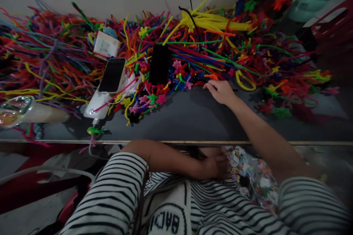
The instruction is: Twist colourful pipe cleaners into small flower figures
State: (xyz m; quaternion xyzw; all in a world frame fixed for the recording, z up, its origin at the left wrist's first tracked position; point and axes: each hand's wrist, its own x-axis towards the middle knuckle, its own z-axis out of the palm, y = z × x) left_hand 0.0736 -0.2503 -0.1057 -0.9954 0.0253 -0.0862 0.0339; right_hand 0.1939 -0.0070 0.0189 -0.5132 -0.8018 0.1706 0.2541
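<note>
My right hand point(220, 91) rests at the front edge of a pile of coloured pipe cleaners point(190, 49) on the dark table point(190, 117). Its fingers are curled together beside a small dark object at the pile's edge; what they hold, if anything, is too small to make out. Just right of it lie yellow-handled scissors point(245, 80). My left hand point(216, 167) is below the table edge, over my lap, dim and blurred, its fingers not clear. Small pipe-cleaner flowers point(153, 98) lie left of my right hand.
A black phone point(160, 64) and a pale-edged phone point(113, 75) lie on the pile, near a white box point(106, 45). A white power bank point(97, 104) with a cable and a plastic cup point(35, 112) are at the left. Below the table is a bag of scraps point(256, 176).
</note>
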